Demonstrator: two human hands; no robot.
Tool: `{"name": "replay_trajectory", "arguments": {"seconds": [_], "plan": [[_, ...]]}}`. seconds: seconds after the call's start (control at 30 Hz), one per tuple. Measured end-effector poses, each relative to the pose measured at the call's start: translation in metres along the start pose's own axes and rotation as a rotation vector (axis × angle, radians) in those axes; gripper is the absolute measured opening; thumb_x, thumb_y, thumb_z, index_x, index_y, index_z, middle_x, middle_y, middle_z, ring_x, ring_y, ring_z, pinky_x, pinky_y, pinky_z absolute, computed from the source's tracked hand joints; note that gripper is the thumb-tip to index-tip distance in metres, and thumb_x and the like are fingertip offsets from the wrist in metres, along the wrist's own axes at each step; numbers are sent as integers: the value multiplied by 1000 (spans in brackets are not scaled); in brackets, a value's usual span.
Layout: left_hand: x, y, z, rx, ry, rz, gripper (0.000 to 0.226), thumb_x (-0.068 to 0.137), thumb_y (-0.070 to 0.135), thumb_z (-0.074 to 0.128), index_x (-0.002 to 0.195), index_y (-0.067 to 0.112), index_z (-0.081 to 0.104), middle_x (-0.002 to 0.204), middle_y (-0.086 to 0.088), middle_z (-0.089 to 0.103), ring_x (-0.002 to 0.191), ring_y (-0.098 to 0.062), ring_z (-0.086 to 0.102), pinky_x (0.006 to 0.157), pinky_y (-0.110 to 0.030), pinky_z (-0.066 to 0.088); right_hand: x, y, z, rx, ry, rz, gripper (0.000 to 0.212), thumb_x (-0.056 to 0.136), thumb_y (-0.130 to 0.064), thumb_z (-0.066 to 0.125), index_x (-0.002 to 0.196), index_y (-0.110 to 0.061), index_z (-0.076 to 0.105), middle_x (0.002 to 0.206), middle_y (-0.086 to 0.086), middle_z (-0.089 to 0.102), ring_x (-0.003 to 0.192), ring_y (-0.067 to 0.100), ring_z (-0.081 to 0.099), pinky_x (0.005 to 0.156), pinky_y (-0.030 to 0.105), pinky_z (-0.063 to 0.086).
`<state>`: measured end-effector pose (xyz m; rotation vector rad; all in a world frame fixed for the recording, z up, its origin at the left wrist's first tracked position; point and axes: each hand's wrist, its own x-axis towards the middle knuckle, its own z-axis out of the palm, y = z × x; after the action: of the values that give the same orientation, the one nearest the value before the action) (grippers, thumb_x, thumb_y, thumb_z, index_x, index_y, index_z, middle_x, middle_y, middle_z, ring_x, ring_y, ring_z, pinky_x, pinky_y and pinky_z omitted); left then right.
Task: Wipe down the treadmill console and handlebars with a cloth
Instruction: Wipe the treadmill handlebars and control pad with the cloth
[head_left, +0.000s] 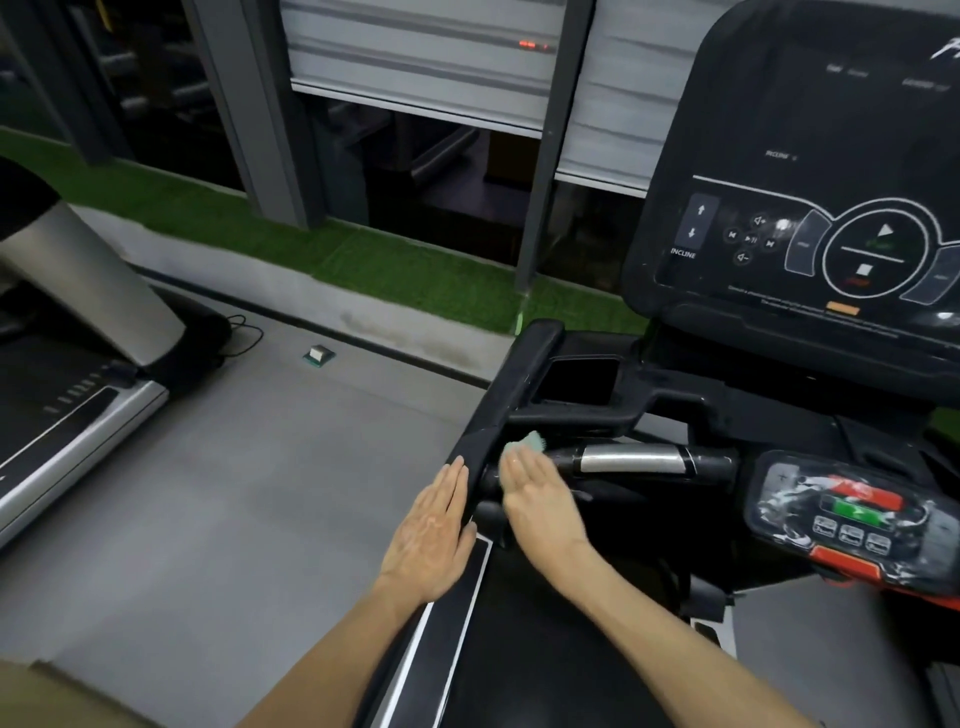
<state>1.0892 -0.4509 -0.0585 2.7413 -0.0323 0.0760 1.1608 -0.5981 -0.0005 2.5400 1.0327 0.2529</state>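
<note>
Grey gym flooring (291, 467) and a strip of green turf (395, 270) below shuttered windows form the background. At upper right we see the treadmill console (810, 208), dark, with white incline and start/stop markings. Below it the black side handlebar (501, 395) slopes toward the camera, and a crossbar grip (631, 460) with a silver sensor band runs off to the right. We note the left hand (431, 535) lying flat, fingers straight and together, against the outer face of the side handlebar, holding nothing. The right hand (537, 501), fingers likewise extended, presses the pale green cloth (531, 441) onto the crossbar's left end, with cloth showing just beyond the fingertips. A keypad (852, 512) with red and green buttons sits at lower right, and a second treadmill (78, 364) stands well apart at left.
</note>
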Motion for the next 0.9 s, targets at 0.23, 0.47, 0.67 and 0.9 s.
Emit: {"name": "replay_trajectory", "arguments": {"seconds": [0.23,0.47,0.67,0.9], "plan": [[1,-1,-2,-1,-3,19,77,88,47,6,156,12,-3,162,2,-12,149,-8,-11,117,-22,-10,-4,13,6,-21,13,-165,66,77,-27,74,135,-4,53,140,13,52,135,27,44,112,41,33],[0,0,-2,9,2,12,72,93,44,11,155,11,-6,162,-1,-13,150,-11,-11,118,-24,-9,-10,16,8,9,35,-122,56,67,-24,81,116,0,67,123,16,63,121,30,56,109,41,37],[2,-3,1,11,-13,15,74,90,46,5,155,12,-5,163,-1,-10,151,-11,-9,120,-24,-6,11,10,11,-84,20,-285,57,85,-23,66,135,0,52,141,16,49,135,30,41,115,41,30],[1,-2,-2,-1,-8,10,76,86,49,-1,153,14,-11,162,1,-15,150,-11,-12,117,-21,-12,-8,38,7,24,45,-173,59,63,-19,83,116,1,67,116,16,67,114,30,60,99,42,48]]}}
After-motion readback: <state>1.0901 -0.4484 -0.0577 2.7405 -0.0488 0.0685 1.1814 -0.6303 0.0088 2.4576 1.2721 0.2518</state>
